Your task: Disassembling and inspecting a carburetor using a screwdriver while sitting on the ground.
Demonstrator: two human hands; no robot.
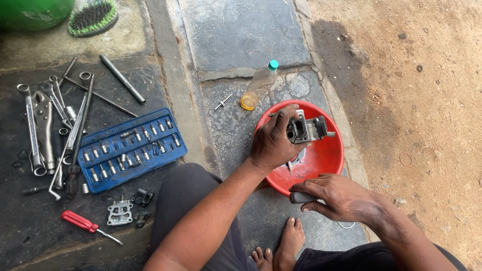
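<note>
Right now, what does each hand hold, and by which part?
Left hand grips the metal engine part by its near side, over the red basin. Right hand holds a small grey cylinder by one end.

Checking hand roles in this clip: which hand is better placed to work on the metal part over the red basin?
Probably the right hand: it holds only a small grey piece beside the red basin. The left hand is busy gripping the metal part above the basin.

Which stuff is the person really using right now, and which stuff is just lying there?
In use:
- left hand holding the grey metal engine part
- red bowl under it
- right hand gripping a small grey cylinder

Lying about:
- blue socket tray
- spanners
- red screwdriver
- plastic bottle
- green brush
</note>
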